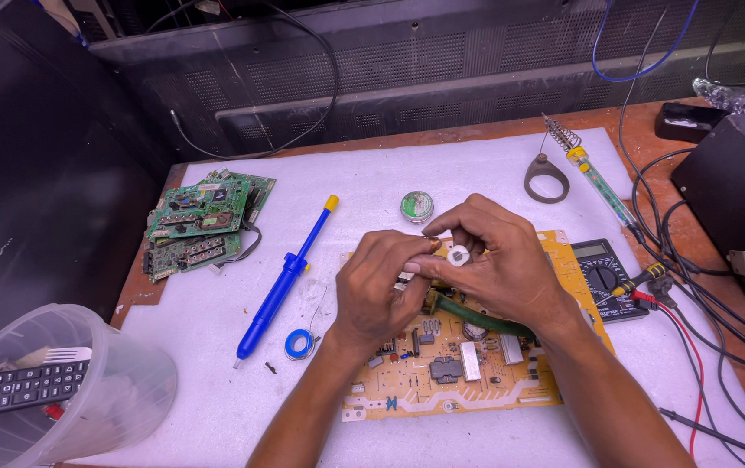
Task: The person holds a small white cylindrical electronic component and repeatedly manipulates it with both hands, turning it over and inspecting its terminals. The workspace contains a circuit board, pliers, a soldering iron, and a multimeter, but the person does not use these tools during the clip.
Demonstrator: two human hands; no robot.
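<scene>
Fingers of right hand (498,260) pinch a small white ring (458,255); left hand (381,290) curled, perhaps touching it.

Bright, even light; wide-angle edge distortion.

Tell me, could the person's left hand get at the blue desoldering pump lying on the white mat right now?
Probably yes. The blue desoldering pump lies in the open on the white mat, just left of the left hand, with nothing between them. But that hand is pinching a small part together with the right hand.
</scene>
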